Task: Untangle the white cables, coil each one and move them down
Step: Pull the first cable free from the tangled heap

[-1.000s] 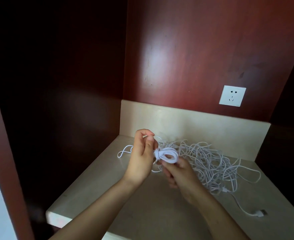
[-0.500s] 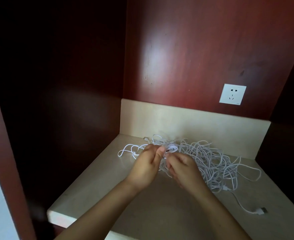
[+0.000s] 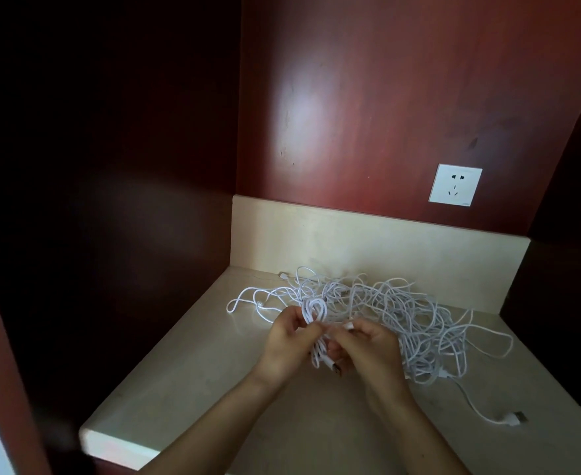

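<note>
Dark red panels point(image 3: 367, 97) box in your pale counter point(image 3: 186, 399), which fills the lower centre of the frame. Left of centre, your left hand point(image 3: 287, 344) pinches a small coil point(image 3: 314, 310) of white cable, its loop poking up above your fingers. Just right of it, your right hand point(image 3: 371, 347) pinches a white cable end point(image 3: 349, 326). Further right, the big tangle point(image 3: 405, 313) lies on the counter (hardly thinned out, I'd judge). One cable looks nearly coiled; most of the job remains.
</note>
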{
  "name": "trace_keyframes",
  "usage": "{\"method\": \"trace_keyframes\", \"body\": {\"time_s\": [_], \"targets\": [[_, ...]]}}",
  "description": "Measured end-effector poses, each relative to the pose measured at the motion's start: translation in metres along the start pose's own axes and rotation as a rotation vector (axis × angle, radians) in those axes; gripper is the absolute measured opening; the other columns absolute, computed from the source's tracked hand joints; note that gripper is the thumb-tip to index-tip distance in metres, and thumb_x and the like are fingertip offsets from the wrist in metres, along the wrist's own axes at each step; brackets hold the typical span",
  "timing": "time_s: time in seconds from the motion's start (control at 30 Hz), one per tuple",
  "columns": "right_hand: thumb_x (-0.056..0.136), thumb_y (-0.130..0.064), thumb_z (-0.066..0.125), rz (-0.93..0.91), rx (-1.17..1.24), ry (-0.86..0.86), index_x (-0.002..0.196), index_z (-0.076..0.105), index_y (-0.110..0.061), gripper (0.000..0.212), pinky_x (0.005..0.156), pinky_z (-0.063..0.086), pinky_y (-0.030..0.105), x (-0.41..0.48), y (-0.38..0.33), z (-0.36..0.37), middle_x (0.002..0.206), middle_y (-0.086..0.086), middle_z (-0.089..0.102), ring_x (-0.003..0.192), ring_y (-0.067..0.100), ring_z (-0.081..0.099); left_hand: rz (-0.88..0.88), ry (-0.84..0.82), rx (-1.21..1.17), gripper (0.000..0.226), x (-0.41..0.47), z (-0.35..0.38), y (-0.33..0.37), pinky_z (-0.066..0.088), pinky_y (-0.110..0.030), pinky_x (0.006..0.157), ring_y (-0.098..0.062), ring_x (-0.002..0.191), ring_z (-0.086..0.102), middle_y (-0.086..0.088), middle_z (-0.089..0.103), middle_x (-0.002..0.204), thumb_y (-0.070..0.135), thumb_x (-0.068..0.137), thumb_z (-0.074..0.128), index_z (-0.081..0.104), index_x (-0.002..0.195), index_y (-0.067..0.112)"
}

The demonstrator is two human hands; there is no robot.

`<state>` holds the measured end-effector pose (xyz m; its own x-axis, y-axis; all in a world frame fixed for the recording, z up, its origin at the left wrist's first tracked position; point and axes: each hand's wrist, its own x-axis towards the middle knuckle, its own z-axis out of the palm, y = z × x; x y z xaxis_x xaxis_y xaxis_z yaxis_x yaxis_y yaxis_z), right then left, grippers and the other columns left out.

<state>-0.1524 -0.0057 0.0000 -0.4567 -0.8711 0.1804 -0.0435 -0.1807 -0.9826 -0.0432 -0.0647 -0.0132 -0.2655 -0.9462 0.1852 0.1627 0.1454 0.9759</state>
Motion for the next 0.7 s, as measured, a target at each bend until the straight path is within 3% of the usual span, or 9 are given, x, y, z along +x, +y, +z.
{"method": "trace_keyframes", "body": {"time_s": [0.1,0.17,0.27,0.33,0.4,0.53,0.7], "targets": [[0.08,-0.002,0.075,0.026,0.121,-0.032,0.073,0.067,0.001,0.011,0.047,0.049,0.025,0.001,0.007,0.0,0.063,0.015,0.068,0.055,0.018,0.062,0.027,0.006,-0.03,0.018,0.003,-0.001,-0.005,0.044,-0.029,0.064,-0.015,0.068,0.053,-0.005,0.055,0.072,0.023,0.067,0.065,0.055,0.076,0.011],[0.083,0.001,0.071,-0.01,0.15,-0.067,0.082,0.071,0.0,0.002,0.052,0.051,0.025,0.002,0.013,0.001,0.068,0.016,0.07,0.059,0.019,0.064,0.033,0.016,-0.021,0.019,0.008,-0.004,-0.01,0.045,-0.03,0.064,-0.014,0.065,0.055,-0.005,0.056,0.071,0.019,0.076,0.072,0.056,0.077,0.009],[0.088,0.004,0.064,-0.119,0.106,-0.097,0.092,0.072,-0.001,0.009,0.054,0.049,0.021,0.005,0.021,0.003,0.067,0.009,0.068,0.055,0.012,0.06,0.049,0.047,0.003,0.015,0.015,-0.005,-0.014,0.045,-0.023,0.057,-0.006,0.053,0.057,0.0,0.057,0.064,0.003,0.088,0.067,0.057,0.077,0.007],[0.089,0.005,0.062,-0.19,0.066,-0.082,0.096,0.071,0.0,0.012,0.057,0.049,0.018,0.009,0.024,0.005,0.077,0.01,0.07,0.058,0.009,0.061,0.065,0.044,-0.008,0.013,0.017,-0.004,-0.015,0.044,-0.017,0.05,-0.003,0.048,0.058,0.005,0.057,0.061,0.0,0.088,0.066,0.058,0.079,0.003],[0.09,0.003,0.062,-0.238,0.025,-0.073,0.094,0.073,-0.005,0.014,0.059,0.049,0.016,0.015,0.028,0.008,0.087,0.01,0.071,0.064,0.007,0.064,0.065,0.048,-0.009,0.011,0.021,-0.005,-0.018,0.046,-0.017,0.053,-0.002,0.052,0.06,0.006,0.061,0.064,0.002,0.085,0.07,0.061,0.079,0.004],[0.088,0.004,0.064,-0.215,0.037,-0.072,0.09,0.073,-0.012,0.019,0.054,0.048,0.015,0.024,0.037,0.011,0.084,0.004,0.072,0.06,0.002,0.062,0.019,0.049,-0.033,0.012,0.031,-0.008,-0.025,0.049,-0.029,0.065,-0.013,0.061,0.062,-0.006,0.065,0.072,0.003,0.083,0.073,0.066,0.077,0.01],[0.084,0.011,0.066,-0.1,0.222,-0.082,0.094,0.056,-0.005,0.021,0.054,0.05,0.021,0.032,0.046,0.007,0.072,0.006,0.07,0.055,0.013,0.062,0.043,-0.021,-0.079,0.01,0.033,-0.01,-0.037,0.045,-0.026,0.054,-0.017,0.056,0.059,-0.009,0.065,0.071,-0.004,0.083,0.07,0.067,0.086,0.005]]}}
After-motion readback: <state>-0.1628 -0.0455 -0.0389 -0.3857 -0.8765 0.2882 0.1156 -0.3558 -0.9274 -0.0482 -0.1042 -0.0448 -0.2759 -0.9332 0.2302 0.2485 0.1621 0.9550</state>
